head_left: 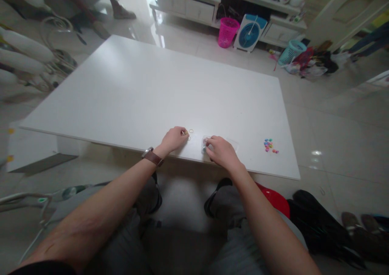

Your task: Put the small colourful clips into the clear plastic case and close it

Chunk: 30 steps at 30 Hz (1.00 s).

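Observation:
Close to the near edge of the white table (170,88), my left hand (175,139) has its fingertips pinched together at a thin yellow ring, partly hidden by the fingers. Just right of it, another thin yellow ring (191,131) lies flat on the tabletop. My right hand (223,150) reaches over a small clear plastic box (203,148), its thumb and fingers bent together inside the rim. What those fingers pinch is too small to tell. Farther right, several small bright-coloured pieces (268,144) lie in a loose group.
A faint clear flat piece (233,144), perhaps a lid, shows beside my right hand. Beyond the table are a pink basket (227,32), a blue and white fan (249,33) and a white cabinet (199,11). A red stool (275,198) stands below at right.

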{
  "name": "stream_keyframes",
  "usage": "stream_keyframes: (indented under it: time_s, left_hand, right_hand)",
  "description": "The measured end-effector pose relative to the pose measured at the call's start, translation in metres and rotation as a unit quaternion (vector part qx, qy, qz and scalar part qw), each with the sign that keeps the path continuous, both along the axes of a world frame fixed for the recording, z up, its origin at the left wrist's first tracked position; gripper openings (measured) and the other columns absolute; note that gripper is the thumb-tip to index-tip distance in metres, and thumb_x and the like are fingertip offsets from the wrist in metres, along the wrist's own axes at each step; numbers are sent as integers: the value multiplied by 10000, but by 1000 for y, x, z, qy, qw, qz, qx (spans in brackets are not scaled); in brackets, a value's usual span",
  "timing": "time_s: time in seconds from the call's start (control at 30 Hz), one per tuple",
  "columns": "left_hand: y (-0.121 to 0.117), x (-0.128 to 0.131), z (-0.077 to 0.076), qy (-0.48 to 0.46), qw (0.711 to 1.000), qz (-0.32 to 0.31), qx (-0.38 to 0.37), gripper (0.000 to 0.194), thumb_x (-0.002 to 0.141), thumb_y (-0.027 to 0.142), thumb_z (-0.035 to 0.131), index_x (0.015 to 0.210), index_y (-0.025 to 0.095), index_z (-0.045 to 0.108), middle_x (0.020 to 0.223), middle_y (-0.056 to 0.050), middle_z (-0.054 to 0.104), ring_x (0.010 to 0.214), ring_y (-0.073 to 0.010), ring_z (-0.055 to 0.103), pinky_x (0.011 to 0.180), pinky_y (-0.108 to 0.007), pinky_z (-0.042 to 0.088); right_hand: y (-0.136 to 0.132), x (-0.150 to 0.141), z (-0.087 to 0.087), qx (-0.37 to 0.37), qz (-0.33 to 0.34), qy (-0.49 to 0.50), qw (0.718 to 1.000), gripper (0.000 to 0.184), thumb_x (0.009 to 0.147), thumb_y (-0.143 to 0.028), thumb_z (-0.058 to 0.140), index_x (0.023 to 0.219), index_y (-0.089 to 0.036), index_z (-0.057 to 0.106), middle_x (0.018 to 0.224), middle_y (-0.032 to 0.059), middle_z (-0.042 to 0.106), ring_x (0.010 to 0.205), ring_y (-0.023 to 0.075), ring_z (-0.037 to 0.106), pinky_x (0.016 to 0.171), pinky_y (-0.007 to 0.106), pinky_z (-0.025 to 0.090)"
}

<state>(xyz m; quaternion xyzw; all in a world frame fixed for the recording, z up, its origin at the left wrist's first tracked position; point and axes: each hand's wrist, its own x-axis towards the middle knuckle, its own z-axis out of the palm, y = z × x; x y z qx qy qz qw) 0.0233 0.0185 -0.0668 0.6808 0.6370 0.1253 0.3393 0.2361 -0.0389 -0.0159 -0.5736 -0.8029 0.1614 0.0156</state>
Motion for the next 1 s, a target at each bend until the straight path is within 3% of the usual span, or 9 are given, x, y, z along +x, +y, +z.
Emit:
stream_keyframes:
  time_s: [0.2, 0.6, 0.7, 0.77, 0.8, 0.83, 0.9, 0.97, 1.0]
  left_hand:
    - [-13, 5, -4, 148, 981, -88, 87, 275, 923, 290, 469, 925, 196, 727, 895, -123, 739, 802, -254, 662, 676, -321, 417]
    - [-17, 1, -9, 184, 963, -175, 95, 338, 990, 291, 381, 978, 145, 685, 1016, -174, 707, 884, -279, 678, 756, -357, 441]
    - [-14, 3, -7, 118, 979, -151, 66, 295, 979, 269, 413, 902, 131, 662, 948, -157, 688, 815, -240, 642, 731, -338, 433]
    - [-9, 5, -2, -23, 995, -100, 1, 260, 962, 275, 471, 794, 144, 620, 789, -89, 634, 700, -181, 570, 654, -293, 408]
    - [-7, 6, 2, -126, 989, -66, -50, 259, 956, 285, 501, 755, 150, 593, 716, -51, 580, 639, -149, 516, 602, -266, 382]
    - [-5, 8, 6, -240, 964, -29, -109, 258, 947, 295, 533, 735, 154, 572, 669, -17, 520, 587, -121, 459, 550, -240, 344]
    - [-3, 11, 15, -448, 865, 37, -222, 218, 915, 282, 610, 748, 149, 567, 648, 24, 435, 524, -78, 362, 471, -200, 253]
    - [-4, 13, 23, -579, 755, 81, -298, 134, 872, 223, 670, 797, 140, 596, 663, 33, 418, 505, -57, 324, 437, -177, 210]
    - [-5, 14, 27, -615, 713, 96, -321, 99, 862, 195, 678, 815, 139, 611, 671, 28, 427, 505, -54, 328, 432, -169, 219]
  right_hand:
    - [0, 0, 1, 1, 6, -4, 1000, 151, 947, -232, 543, 972, -198, 688, 995, 70, 672, 930, 215, 602, 732, 302, 393]
    - [0, -1, 1, -5, 13, -14, 1000, 158, 945, -234, 527, 975, -197, 677, 998, 64, 671, 939, 210, 605, 745, 296, 403]
    - [0, -1, 2, -5, 13, -10, 1000, 162, 945, -236, 522, 967, -194, 678, 992, 66, 671, 929, 209, 602, 738, 295, 401]
    - [-1, 0, 2, -5, 11, -5, 1000, 159, 940, -234, 529, 966, -195, 681, 993, 64, 672, 925, 209, 601, 734, 294, 399]
    - [-1, 0, 1, -4, 9, -1, 1000, 157, 937, -230, 533, 968, -195, 683, 995, 63, 672, 925, 208, 601, 736, 294, 399]
    - [-1, 0, 1, 1, 7, 5, 1000, 155, 935, -227, 537, 971, -195, 684, 995, 63, 673, 925, 208, 600, 743, 295, 401]
    - [0, -1, 1, 22, -4, 25, 999, 154, 941, -223, 535, 968, -191, 683, 984, 63, 672, 928, 208, 596, 770, 299, 406]
    - [1, -2, 1, 54, -24, 56, 997, 154, 955, -223, 522, 954, -188, 671, 962, 61, 665, 930, 204, 589, 809, 300, 410]
    - [2, -3, 1, 69, -33, 74, 994, 151, 961, -224, 517, 947, -188, 663, 953, 59, 661, 929, 201, 586, 824, 299, 410]
